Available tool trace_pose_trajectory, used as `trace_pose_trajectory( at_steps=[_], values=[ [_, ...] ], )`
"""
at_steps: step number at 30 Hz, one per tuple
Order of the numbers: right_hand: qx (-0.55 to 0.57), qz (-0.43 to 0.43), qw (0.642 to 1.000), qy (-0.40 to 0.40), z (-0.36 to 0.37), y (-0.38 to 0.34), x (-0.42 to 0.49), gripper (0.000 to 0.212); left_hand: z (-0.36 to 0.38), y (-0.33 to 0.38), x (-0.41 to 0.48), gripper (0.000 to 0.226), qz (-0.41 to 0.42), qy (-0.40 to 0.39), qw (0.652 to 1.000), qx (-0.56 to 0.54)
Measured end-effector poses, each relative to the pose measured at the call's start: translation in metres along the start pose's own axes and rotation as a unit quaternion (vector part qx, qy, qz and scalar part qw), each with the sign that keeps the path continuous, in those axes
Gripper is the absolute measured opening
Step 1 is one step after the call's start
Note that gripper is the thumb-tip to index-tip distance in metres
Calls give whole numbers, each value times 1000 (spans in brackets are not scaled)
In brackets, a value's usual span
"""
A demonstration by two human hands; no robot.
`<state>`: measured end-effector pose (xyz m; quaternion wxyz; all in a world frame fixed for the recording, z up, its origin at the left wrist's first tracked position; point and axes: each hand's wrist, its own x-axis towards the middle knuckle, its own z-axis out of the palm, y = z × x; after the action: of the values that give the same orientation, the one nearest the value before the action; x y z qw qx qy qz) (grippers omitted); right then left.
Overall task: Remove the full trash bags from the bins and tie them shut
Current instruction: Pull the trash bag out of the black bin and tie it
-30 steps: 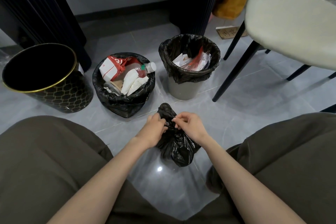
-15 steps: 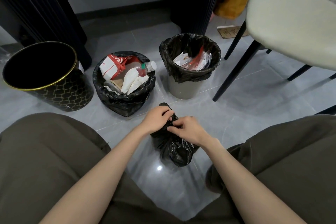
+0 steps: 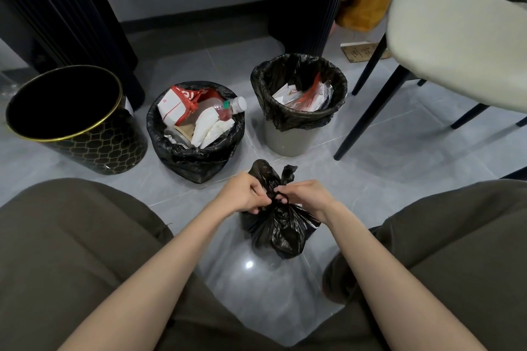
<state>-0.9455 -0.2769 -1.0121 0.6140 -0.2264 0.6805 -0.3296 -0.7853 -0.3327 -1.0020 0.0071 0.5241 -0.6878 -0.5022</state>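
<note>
The small crinkly black plastic trash bag (image 3: 281, 225) sits bunched on the grey floor (image 3: 399, 151). The left hand (image 3: 242, 194) and right hand (image 3: 306, 195) pinch its neck with closed fingers; two ends now poke up at 12 o'clock.

I can't read any text here. The white and red carton (image 3: 174, 105) in the open trash bag (image 3: 196, 157) bears red print, too blurred to make out. The brown card (image 3: 360, 52) on the floor behind the chair leg carries dark handwritten marks I can't decipher.
</note>
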Motion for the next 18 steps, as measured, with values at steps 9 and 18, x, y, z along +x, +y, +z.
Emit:
trace_pose_trajectory(
  at_steps=[9, 18],
  values=[
    [-52, -32, 998, 18, 1, -1, -6, 17, 15, -20, 2, 22, -66, -57, 995, -44],
    [-497, -299, 801, 147, -5, 9, -12, 21, 2, -9, 9, 14, 96, 29, 984, 145]
  ],
)
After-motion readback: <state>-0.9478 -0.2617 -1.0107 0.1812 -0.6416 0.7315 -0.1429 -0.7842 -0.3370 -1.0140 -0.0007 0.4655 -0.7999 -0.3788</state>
